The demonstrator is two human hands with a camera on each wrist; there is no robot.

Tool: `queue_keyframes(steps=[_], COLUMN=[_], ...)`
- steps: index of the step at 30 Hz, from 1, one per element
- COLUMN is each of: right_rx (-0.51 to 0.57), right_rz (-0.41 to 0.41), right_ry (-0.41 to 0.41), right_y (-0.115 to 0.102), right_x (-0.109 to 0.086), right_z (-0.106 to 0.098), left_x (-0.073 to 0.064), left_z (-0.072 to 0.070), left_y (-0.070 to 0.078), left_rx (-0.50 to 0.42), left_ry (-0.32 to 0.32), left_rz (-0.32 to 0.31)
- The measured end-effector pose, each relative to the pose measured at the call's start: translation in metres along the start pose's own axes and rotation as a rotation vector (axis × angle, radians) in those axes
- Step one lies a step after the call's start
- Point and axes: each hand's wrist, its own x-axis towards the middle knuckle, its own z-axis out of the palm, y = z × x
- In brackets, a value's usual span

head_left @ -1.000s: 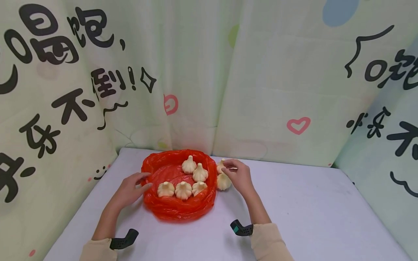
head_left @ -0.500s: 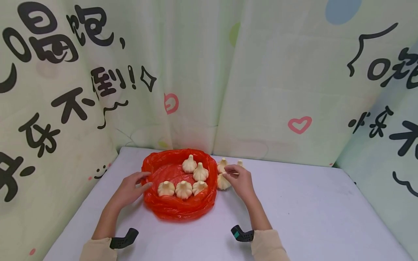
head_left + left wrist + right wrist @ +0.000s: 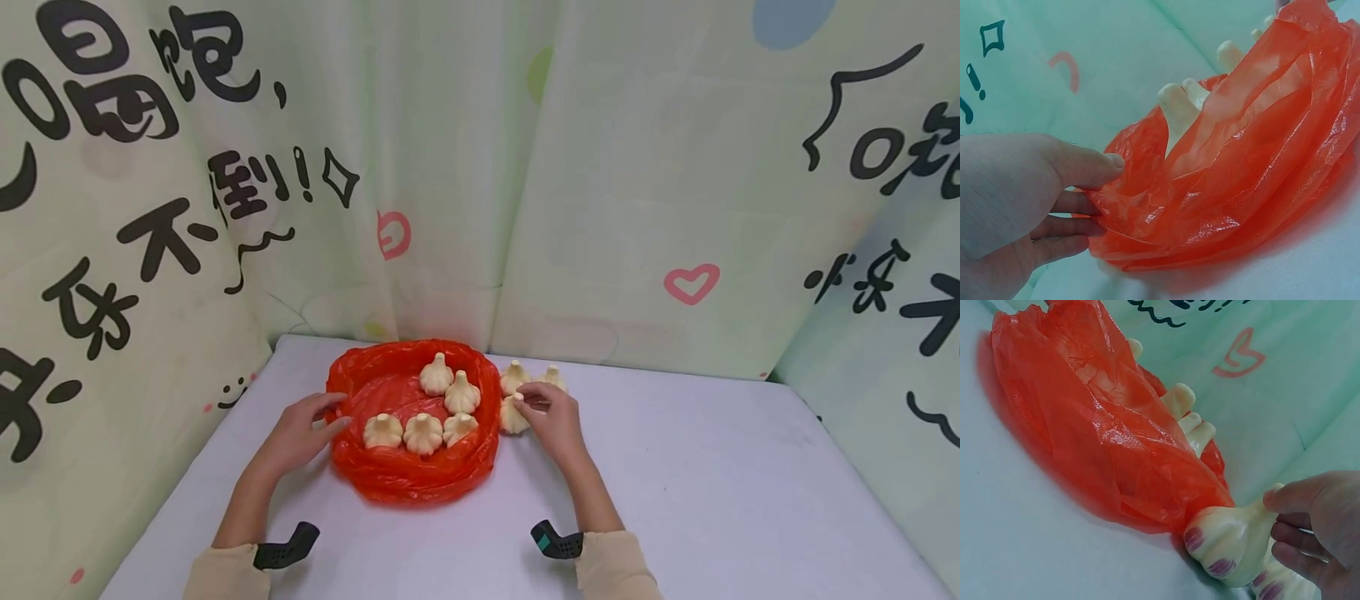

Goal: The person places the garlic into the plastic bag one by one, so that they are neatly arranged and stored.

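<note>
A red plastic bag (image 3: 412,487), its rim rolled open, sits on the table with several garlic bulbs (image 3: 423,434) inside. At its left side my left hand (image 3: 296,429) touches the rim with relaxed fingers, thumb and index apart; the left wrist view shows the thumb (image 3: 1107,165) and fingertips against the plastic. My right hand (image 3: 555,417) pinches the stem of a garlic bulb (image 3: 1232,544) standing against the bag's right side. Two more bulbs stand behind it, one close to the bag (image 3: 514,377) and one partly hidden by the hand (image 3: 553,377).
A white-covered table (image 3: 712,500) extends to the right and in front of the bag. A pale printed curtain (image 3: 600,208) hangs along the back and both sides. Each wrist wears a black device (image 3: 557,540).
My right hand has come down slightly toward me, onto the stem of the nearest bulb, and the bulb behind it has come into sight. My left hand stays at the bag's rim.
</note>
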Motion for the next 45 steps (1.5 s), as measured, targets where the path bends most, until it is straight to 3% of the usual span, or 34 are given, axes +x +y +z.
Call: queue_keyframes(steps=[9,26,45], right_rx=[0.014,0.024,0.048], right_rz=[-0.063,-0.053,-0.068], right_ry=[0.079,0.084,0.068], right_y=[0.005,0.003,0.0003], right_x=[-0.0005,-0.0027,-0.0062], right_z=[-0.0038,-0.005,-0.0017], left_x=[0.0032,0.0075,0.0017], left_z=[-0.0041,-0.0033,0.0043], left_y=[0.004,0.0059,-0.0009], left_rx=[0.022,0.018,0.0], left_ry=[-0.01,-0.02,-0.029], left_rz=[0.004,0.012,-0.006])
